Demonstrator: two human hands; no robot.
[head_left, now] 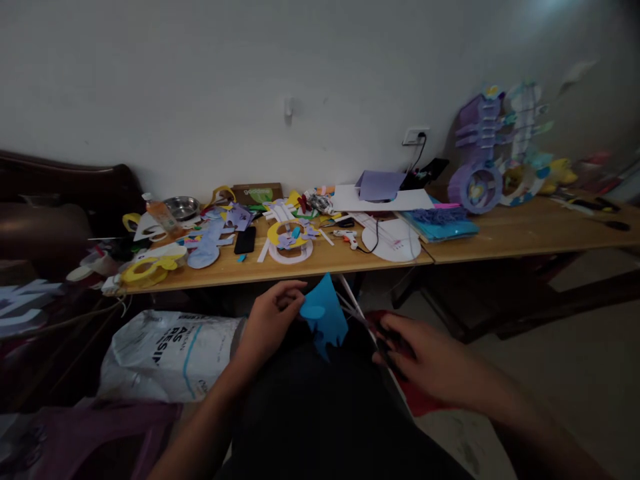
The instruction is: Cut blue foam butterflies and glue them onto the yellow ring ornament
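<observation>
My left hand (270, 323) pinches a blue sheet of craft paper or foam (331, 310) at its left edge, above my lap. The sheet has a jagged, cut lower edge, and a lighter blue rounded piece (313, 312) lies at its left side by my fingertips. To the right, my right hand (420, 357) is wrapped around the dark handles of a pair of scissors (356, 308). Their blades point up and left, close to the sheet's right side. Whether the blades touch the sheet I cannot tell.
A wooden table (530, 233) stretches along the wall, with paper scraps, a black phone (245, 241), a hot glue gun (346, 236), a bottle (163, 215) and a metal bowl (181, 207). Purple paper models (480, 160) stand at right. A white sack (170, 353) lies below at left.
</observation>
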